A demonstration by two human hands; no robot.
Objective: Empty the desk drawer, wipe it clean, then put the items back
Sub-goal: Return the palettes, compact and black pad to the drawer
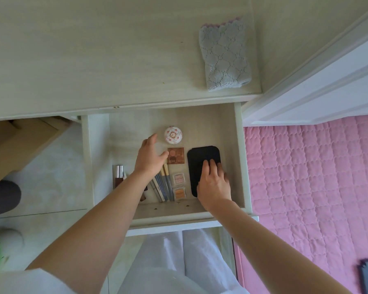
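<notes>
Seen from above, an open desk drawer (239, 158) still holds its items. A black oblong case (200, 160) lies along the drawer's right side, its long axis running front to back. The right hand (214, 183) rests on the case's near end, fingers spread flat, not yet gripping. The left hand (150, 155), loosely open and holding nothing, hovers just left of a round patterned compact (173, 135).

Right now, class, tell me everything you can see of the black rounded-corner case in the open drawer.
The black rounded-corner case is a flat, matte oblong lying lengthwise on the pale drawer floor, near its right wall. The right hand lies on its near end, fingers spread across it. It looks closed; its material is unclear.
</notes>
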